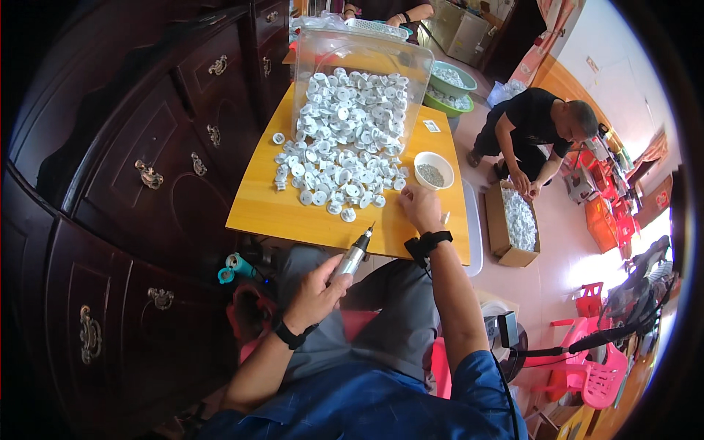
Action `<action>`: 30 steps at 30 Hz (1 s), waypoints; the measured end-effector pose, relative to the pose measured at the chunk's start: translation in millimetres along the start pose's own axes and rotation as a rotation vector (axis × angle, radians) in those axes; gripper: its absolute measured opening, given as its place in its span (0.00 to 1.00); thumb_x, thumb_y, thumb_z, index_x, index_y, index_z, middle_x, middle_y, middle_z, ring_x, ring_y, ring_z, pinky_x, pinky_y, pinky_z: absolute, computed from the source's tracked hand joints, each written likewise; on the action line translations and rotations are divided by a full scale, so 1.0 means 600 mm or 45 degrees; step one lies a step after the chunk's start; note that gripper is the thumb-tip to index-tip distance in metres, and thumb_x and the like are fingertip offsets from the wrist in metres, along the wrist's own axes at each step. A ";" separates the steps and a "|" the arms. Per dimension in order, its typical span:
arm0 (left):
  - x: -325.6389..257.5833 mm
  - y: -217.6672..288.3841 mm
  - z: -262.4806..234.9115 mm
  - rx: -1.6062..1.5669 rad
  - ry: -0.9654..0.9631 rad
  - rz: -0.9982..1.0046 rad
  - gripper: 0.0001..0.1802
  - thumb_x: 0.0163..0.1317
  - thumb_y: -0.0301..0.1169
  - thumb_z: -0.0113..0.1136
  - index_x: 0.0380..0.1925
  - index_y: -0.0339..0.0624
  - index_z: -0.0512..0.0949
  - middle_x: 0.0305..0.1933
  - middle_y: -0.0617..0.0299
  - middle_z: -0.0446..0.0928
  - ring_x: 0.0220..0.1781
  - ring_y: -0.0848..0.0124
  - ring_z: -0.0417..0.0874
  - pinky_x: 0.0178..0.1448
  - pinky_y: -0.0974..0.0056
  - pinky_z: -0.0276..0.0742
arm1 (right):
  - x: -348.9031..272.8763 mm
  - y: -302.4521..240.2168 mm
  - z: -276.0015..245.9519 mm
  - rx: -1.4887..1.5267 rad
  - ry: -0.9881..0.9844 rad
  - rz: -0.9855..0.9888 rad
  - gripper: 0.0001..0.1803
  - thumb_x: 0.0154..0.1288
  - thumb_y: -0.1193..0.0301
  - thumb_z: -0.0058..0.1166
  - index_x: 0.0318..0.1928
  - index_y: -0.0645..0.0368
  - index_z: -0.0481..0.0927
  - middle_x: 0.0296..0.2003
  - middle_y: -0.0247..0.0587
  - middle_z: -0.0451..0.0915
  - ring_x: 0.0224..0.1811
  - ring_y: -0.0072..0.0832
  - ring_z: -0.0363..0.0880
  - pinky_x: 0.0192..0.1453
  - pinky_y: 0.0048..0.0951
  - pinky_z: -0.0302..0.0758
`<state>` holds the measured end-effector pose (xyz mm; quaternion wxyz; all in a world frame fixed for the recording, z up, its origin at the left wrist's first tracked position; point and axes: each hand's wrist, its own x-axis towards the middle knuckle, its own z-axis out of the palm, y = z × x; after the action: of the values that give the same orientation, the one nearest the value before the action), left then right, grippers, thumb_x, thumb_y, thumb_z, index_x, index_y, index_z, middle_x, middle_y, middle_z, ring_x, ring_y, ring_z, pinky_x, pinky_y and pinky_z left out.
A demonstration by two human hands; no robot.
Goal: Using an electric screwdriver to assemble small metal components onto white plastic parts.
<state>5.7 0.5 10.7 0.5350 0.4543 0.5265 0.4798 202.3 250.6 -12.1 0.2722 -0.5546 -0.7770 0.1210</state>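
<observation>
My left hand [315, 293] is wrapped round a silver and black electric screwdriver [353, 257], its thin bit pointing up over the front edge of the yellow table [257, 209]. Just in front of a white bowl [438, 160], my right hand [420, 209] rests low over the table with its fingers curled together. What they hold, if anything, is hidden. Inside the bowl lie many tiny grey metal pieces [430, 174], too small to name. A big heap of white round plastic parts [341, 172] spills from a clear plastic bin [418, 95] tipped toward me.
Dark drawers [139, 147] stand close on the left. To the right, a crouching person [539, 121] reaches into a cardboard box [502, 238] of white parts. Green basins [451, 77] stand behind. Another person's hands [396, 20] show beyond the bin. Pink chairs [605, 378] are at lower right.
</observation>
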 end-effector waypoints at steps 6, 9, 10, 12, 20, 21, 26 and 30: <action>-0.003 -0.001 0.001 -0.006 0.020 -0.011 0.26 0.69 0.36 0.56 0.65 0.39 0.69 0.27 0.65 0.76 0.23 0.80 0.75 0.28 0.72 0.74 | 0.015 0.005 0.014 -0.024 -0.084 -0.041 0.09 0.56 0.65 0.62 0.32 0.57 0.84 0.31 0.51 0.84 0.36 0.48 0.83 0.43 0.45 0.79; -0.006 0.007 0.005 -0.011 -0.008 -0.064 0.26 0.69 0.36 0.56 0.65 0.40 0.69 0.29 0.66 0.76 0.25 0.81 0.75 0.29 0.72 0.75 | 0.019 0.006 0.015 -0.064 -0.147 -0.004 0.09 0.57 0.65 0.60 0.32 0.58 0.84 0.31 0.52 0.84 0.37 0.48 0.83 0.43 0.45 0.78; -0.007 0.009 0.004 -0.009 0.001 -0.053 0.26 0.69 0.36 0.56 0.65 0.40 0.69 0.29 0.66 0.76 0.25 0.81 0.75 0.29 0.72 0.75 | 0.019 0.006 0.016 -0.067 -0.165 -0.005 0.10 0.57 0.65 0.59 0.31 0.59 0.84 0.31 0.52 0.84 0.37 0.49 0.83 0.44 0.45 0.78; -0.008 0.015 0.005 -0.017 -0.020 -0.061 0.26 0.68 0.36 0.55 0.64 0.40 0.69 0.29 0.67 0.76 0.27 0.81 0.75 0.29 0.72 0.75 | 0.026 0.015 0.015 -0.072 -0.174 -0.014 0.10 0.58 0.65 0.58 0.31 0.59 0.84 0.31 0.53 0.84 0.37 0.49 0.83 0.44 0.45 0.78; -0.003 0.006 0.002 -0.008 -0.009 -0.055 0.26 0.68 0.37 0.56 0.63 0.39 0.70 0.29 0.68 0.75 0.27 0.81 0.75 0.28 0.72 0.75 | 0.037 0.043 0.017 0.242 -0.172 0.184 0.10 0.62 0.67 0.59 0.37 0.62 0.84 0.25 0.45 0.84 0.28 0.32 0.84 0.36 0.34 0.78; -0.003 0.006 0.001 -0.009 -0.012 -0.049 0.26 0.68 0.37 0.56 0.63 0.39 0.70 0.29 0.67 0.76 0.27 0.81 0.76 0.28 0.72 0.75 | 0.037 0.036 0.022 0.159 -0.070 0.099 0.10 0.61 0.67 0.60 0.36 0.61 0.84 0.26 0.45 0.84 0.29 0.33 0.84 0.37 0.34 0.78; -0.003 0.011 -0.002 -0.011 -0.006 -0.062 0.27 0.68 0.38 0.56 0.63 0.39 0.70 0.31 0.66 0.77 0.29 0.80 0.77 0.29 0.72 0.76 | 0.032 0.010 0.030 0.177 0.009 -0.004 0.09 0.55 0.67 0.62 0.31 0.59 0.86 0.26 0.46 0.84 0.31 0.41 0.84 0.40 0.38 0.79; -0.004 0.009 -0.004 -0.007 0.006 -0.053 0.27 0.67 0.38 0.57 0.64 0.39 0.70 0.32 0.66 0.77 0.30 0.80 0.78 0.29 0.72 0.77 | 0.038 0.002 0.029 0.115 -0.045 0.011 0.09 0.55 0.66 0.62 0.31 0.59 0.85 0.28 0.49 0.84 0.33 0.43 0.84 0.40 0.40 0.79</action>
<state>3.1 -1.3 16.0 0.5450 0.4406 0.5358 0.4709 187.9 274.2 -20.5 0.2827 -0.5428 -0.7730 0.1670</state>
